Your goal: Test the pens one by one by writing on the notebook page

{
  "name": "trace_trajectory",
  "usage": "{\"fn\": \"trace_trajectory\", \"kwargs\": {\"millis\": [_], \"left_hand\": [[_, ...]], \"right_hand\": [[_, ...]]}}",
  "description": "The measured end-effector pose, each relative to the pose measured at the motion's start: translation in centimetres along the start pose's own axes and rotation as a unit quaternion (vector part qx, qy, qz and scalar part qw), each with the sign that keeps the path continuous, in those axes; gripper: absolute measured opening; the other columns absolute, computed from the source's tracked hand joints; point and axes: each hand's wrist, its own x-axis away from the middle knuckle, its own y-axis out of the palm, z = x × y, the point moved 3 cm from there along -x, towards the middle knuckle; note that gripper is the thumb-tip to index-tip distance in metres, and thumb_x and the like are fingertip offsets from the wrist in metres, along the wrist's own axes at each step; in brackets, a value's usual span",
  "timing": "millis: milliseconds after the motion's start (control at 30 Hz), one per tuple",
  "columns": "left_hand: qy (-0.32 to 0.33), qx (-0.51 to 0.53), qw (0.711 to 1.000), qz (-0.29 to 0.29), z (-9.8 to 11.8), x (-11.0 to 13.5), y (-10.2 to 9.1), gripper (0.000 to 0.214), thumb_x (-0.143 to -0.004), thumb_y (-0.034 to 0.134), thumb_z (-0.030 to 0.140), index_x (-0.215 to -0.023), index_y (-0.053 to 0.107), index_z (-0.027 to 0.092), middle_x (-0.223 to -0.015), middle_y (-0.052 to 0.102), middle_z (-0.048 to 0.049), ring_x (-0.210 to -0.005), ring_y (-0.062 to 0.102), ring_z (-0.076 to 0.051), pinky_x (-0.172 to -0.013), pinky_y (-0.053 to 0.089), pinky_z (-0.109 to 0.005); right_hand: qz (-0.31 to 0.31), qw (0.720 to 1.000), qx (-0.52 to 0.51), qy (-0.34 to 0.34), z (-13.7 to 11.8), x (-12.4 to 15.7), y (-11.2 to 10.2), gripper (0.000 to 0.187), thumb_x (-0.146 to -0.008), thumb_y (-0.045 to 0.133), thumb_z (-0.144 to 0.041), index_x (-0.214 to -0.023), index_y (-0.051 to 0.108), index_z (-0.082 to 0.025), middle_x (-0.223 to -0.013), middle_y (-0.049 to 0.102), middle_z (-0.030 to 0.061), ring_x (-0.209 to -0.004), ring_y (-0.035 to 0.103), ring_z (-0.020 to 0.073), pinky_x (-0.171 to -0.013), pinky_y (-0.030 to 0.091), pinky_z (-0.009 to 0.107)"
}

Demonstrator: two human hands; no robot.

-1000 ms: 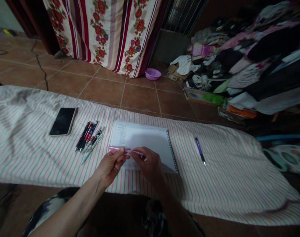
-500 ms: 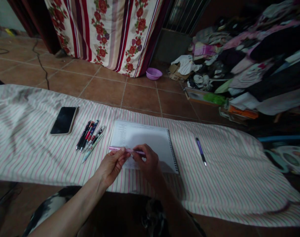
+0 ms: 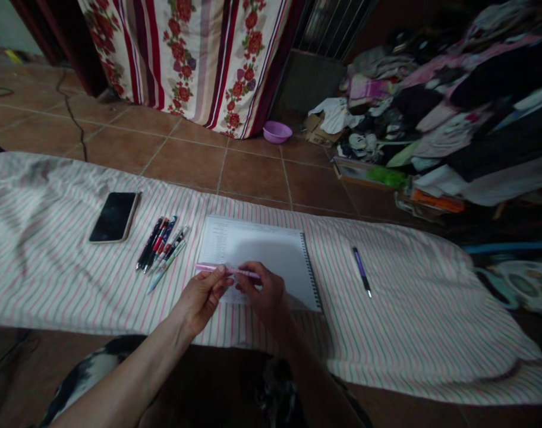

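Note:
A pink pen point(image 3: 205, 267) lies level between my two hands, above the lower part of a spiral notebook point(image 3: 271, 244). My left hand point(image 3: 207, 292) pinches it near the middle, with the thumb on top. The fingers of my right hand point(image 3: 262, 287) are closed on its right end. Whether the pen is in one piece or two is hard to make out between the fingers. Under my hands the notebook is open at a page with some faint writing on its left side and the spiral binding along its right edge.
Several pens point(image 3: 161, 245) lie in a bunch left of the notebook, and a phone point(image 3: 114, 217) farther left. A purple pen point(image 3: 362, 272) rests to the right on the striped cloth point(image 3: 413, 333). Beyond are a purple basin point(image 3: 277, 132) and a clothes pile point(image 3: 431, 101).
The pen's right part, beside my right fingers, shows a little more than before. My hands stay in nearly the same place, and the view has shifted slightly.

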Motion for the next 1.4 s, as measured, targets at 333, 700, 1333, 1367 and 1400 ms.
{"fn": "trace_trajectory", "kwargs": {"millis": [333,700,1333,1367,1400], "left_hand": [[0.013,0.025,1.0,0.013,-0.1,0.0,0.0,0.015,-0.08,0.052,0.0,-0.07,0.062,0.005,-0.065,0.066,-0.0064,-0.059,0.064,-0.009,-0.061,0.055,-0.017],[-0.007,-0.001,1.0,0.009,0.0,0.2,0.3,0.016,-0.082,0.052,0.003,-0.071,0.062,0.004,-0.066,0.067,-0.0087,-0.058,0.065,-0.011,-0.054,0.053,-0.014],[-0.002,-0.01,1.0,0.024,0.1,0.2,0.3,0.016,-0.081,0.052,0.001,-0.069,0.062,0.005,-0.062,0.066,-0.0072,-0.054,0.064,-0.009,-0.053,0.053,-0.013],[0.002,-0.007,1.0,0.027,0.2,0.2,0.4,0.017,-0.081,0.052,0.001,-0.068,0.061,0.005,-0.061,0.066,-0.0066,-0.053,0.063,-0.009,-0.052,0.053,-0.013],[0.006,-0.006,1.0,0.03,0.3,0.2,0.4,0.017,-0.081,0.051,0.001,-0.067,0.061,0.005,-0.059,0.065,-0.006,-0.052,0.063,-0.008,-0.052,0.053,-0.013]], "right_hand": [[0.03,0.999,0.0,-0.037,-0.2,-0.2,-0.2,0.023,-0.077,0.061,-0.031,-0.095,0.056,-0.018,-0.085,0.065,0.0048,-0.071,0.064,0.0137,-0.061,0.052,0.022],[0.037,0.994,0.057,-0.083,-0.5,0.0,-0.3,0.015,-0.085,0.053,-0.03,-0.077,0.058,-0.018,-0.07,0.062,0.0013,-0.059,0.06,0.0112,-0.06,0.05,0.022],[-0.013,1.0,-0.008,0.018,0.1,0.0,0.0,0.022,-0.083,0.053,-0.039,-0.089,0.057,-0.018,-0.062,0.062,-0.0015,-0.044,0.057,0.0093,-0.049,0.047,0.019],[-0.017,0.999,-0.025,0.025,0.1,0.0,0.0,0.024,-0.082,0.055,-0.038,-0.095,0.055,-0.018,-0.066,0.063,-0.0006,-0.049,0.059,0.01,-0.051,0.049,0.02],[-0.02,0.999,-0.038,0.025,0.0,-0.1,0.0,0.025,-0.081,0.056,-0.036,-0.098,0.053,-0.017,-0.069,0.064,0.0004,-0.053,0.061,0.0108,-0.054,0.05,0.02]]}}
